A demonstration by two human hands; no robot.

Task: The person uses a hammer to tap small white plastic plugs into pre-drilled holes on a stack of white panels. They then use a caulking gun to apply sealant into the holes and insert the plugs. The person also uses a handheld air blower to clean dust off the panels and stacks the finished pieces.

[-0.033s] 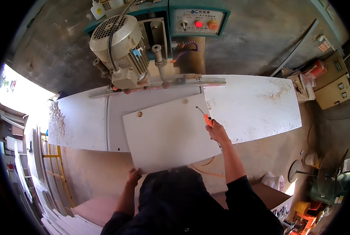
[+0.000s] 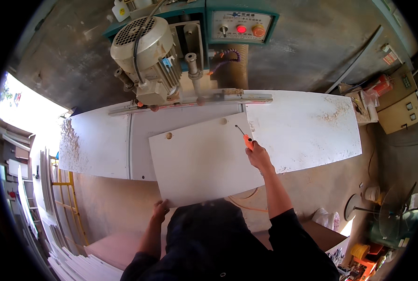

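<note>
A white panel point(image 2: 204, 164) lies at a slant over the near edge of the machine table, its near part reaching toward my body. Near its far edge are two round recesses, the left one point(image 2: 169, 136) showing a brown rim. My left hand point(image 2: 160, 210) is closed on the panel's near left corner. Above the panel's right side, my right hand point(image 2: 259, 157) grips an orange air blow gun point(image 2: 248, 140). Its thin, bent nozzle points away from me toward the far right corner. An orange hose point(image 2: 248, 204) loops below the panel's near edge.
Ahead stands a machine with a grey motor point(image 2: 143, 56) and a control panel point(image 2: 240, 25) with a lit red light. A fence rail point(image 2: 190, 104) crosses the white table point(image 2: 302, 126), which bears wood chips at both ends. A fan point(image 2: 390, 210) stands right; a yellow frame point(image 2: 68, 201) stands left.
The view has shifted slightly, so the machine and table sit a little farther right. Both hands keep their grips, and the panel lies as before.
</note>
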